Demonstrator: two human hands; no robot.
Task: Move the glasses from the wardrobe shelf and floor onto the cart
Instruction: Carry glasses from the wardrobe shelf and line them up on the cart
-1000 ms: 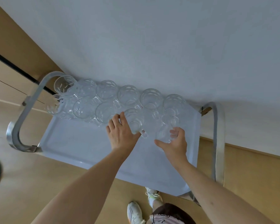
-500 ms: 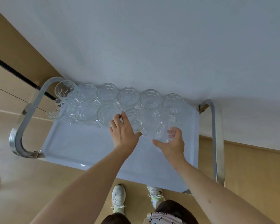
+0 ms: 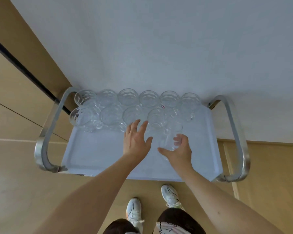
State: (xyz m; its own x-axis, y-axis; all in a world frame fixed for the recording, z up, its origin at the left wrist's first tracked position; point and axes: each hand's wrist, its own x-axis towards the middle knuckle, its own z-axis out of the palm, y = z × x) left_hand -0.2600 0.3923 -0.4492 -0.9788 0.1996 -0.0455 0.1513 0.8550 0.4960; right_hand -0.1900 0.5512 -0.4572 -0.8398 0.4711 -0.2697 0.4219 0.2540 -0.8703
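Observation:
A cart with a pale blue tray top and chrome side rails stands against a white wall. Several clear glasses stand in two rows along its far edge. My right hand holds one clear glass near the tray's middle right, thumb on its left side and fingers on its right. My left hand hovers with straight spread fingers just in front of a handled glass in the nearer row, holding nothing.
The left chrome rail and right chrome rail curve up at the tray's ends. The white wall is right behind the glasses. Wooden panels stand at the left. My white shoes are on the wooden floor below the cart.
My left hand has let go of the handled glass in the nearer row and drawn back with fingers spread. My right hand still holds its glass. The view has tilted down toward my feet.

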